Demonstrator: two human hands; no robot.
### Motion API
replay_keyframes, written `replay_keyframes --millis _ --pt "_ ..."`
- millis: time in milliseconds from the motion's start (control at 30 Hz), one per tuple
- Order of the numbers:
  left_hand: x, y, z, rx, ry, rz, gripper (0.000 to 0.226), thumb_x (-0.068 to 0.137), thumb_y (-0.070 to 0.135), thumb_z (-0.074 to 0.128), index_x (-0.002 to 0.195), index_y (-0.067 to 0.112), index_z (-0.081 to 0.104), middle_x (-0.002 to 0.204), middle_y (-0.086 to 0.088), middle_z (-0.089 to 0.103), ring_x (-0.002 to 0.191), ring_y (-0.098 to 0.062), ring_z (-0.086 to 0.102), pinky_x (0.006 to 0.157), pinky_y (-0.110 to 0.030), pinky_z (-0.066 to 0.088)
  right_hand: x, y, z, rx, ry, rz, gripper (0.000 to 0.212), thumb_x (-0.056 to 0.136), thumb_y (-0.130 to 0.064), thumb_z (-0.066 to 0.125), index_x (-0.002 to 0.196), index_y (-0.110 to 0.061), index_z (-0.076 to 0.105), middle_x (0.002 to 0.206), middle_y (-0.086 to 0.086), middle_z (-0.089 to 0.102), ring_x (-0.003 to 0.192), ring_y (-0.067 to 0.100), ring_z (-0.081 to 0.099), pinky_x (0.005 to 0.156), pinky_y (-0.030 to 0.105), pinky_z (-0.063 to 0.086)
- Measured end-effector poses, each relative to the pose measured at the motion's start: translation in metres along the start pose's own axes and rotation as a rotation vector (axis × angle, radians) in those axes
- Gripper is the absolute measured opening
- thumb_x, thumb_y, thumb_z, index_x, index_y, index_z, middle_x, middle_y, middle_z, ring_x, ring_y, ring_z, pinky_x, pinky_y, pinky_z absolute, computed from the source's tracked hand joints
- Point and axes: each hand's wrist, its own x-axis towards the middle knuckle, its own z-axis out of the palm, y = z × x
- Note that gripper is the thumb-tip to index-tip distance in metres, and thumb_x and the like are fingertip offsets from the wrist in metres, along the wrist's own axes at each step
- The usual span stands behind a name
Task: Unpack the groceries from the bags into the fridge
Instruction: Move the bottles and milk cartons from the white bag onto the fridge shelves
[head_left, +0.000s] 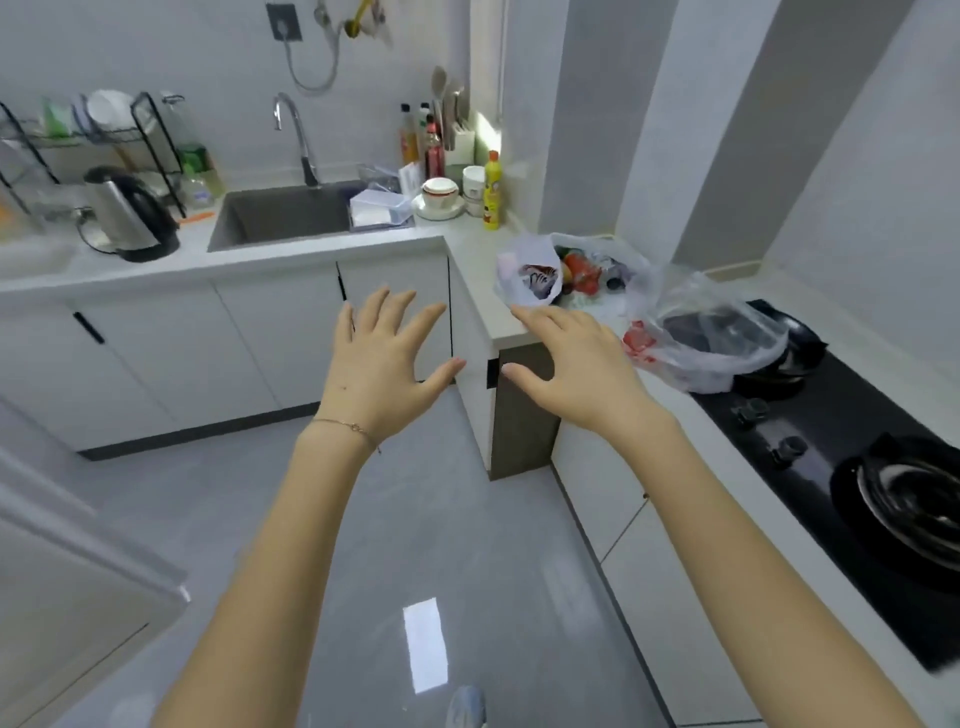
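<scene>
The step in hand looks like a reach for the next item: both arms stretch toward the worktop (467, 249) corner, where an open bag (519, 260) shows red and green groceries (582, 273) and a second bag (727, 332) slumps partly onto the hob (857, 415). The left hand (382, 358) hangs over the floor; the right hand (566, 358) is near the worktop edge, just short of the open bag. All fingers (405, 306) are spread wide, holding and touching nothing. Next, the right hand must dip into the open bag and close on one item. The fridge is not plainly in view.
</scene>
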Motion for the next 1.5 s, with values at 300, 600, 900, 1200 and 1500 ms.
replay_keyframes --millis 300,600,900,1200,1500 --pt "0.134 0.011 0.081 -0.032 -0.070 0.164 0.068 0.088 0.065 0.030 0.148 0.032 0.033 0.157 -0.008 0.026 0.147 -0.030 0.010 0.118 -0.052 0.003 0.068 0.093 0.021 -0.033 0.005 0.243 0.062 0.095 -0.052 0.046 0.150 -0.030 0.028 0.150 -0.002 0.038 0.139 0.023 0.030 0.113 0.040 0.022" --pt "0.257 0.026 0.168 0.009 -0.152 0.141 0.067 0.092 0.067 0.032 0.151 0.035 0.024 0.160 -0.006 0.016 0.148 -0.030 0.005 0.117 -0.051 0.001 0.149 0.213 0.049 -0.034 -0.045 0.378 0.065 0.093 -0.052 0.048 0.151 -0.030 0.026 0.151 -0.001 0.037 0.138 0.024 0.030 0.110 0.040 0.024" --pt "0.357 0.053 0.243 0.016 -0.240 0.072 0.069 0.091 0.068 0.028 0.151 0.035 0.021 0.161 -0.004 0.012 0.149 -0.028 0.000 0.117 -0.051 -0.003 0.248 0.311 0.081 0.000 -0.171 0.300 0.065 0.093 -0.048 0.050 0.151 -0.027 0.027 0.152 0.003 0.034 0.138 0.026 0.030 0.111 0.038 0.025" --pt "0.427 0.037 0.314 0.025 -0.318 0.022 0.074 0.086 0.069 0.020 0.151 0.034 0.022 0.161 -0.005 0.012 0.149 -0.028 0.000 0.117 -0.052 -0.004 0.323 0.364 0.122 0.052 -0.241 0.281 0.065 0.092 -0.048 0.054 0.149 -0.025 0.033 0.148 0.003 0.039 0.136 0.027 0.033 0.110 0.039 0.028" --pt "0.487 0.010 0.365 0.001 -0.380 0.270 0.076 0.081 0.066 0.006 0.146 0.036 0.033 0.162 -0.001 0.007 0.149 -0.025 -0.007 0.115 -0.047 -0.014 0.387 0.368 0.169 0.142 -0.224 0.316 0.057 0.091 -0.044 0.056 0.143 -0.026 0.041 0.139 0.002 0.049 0.130 0.026 0.041 0.108 0.040 0.032"
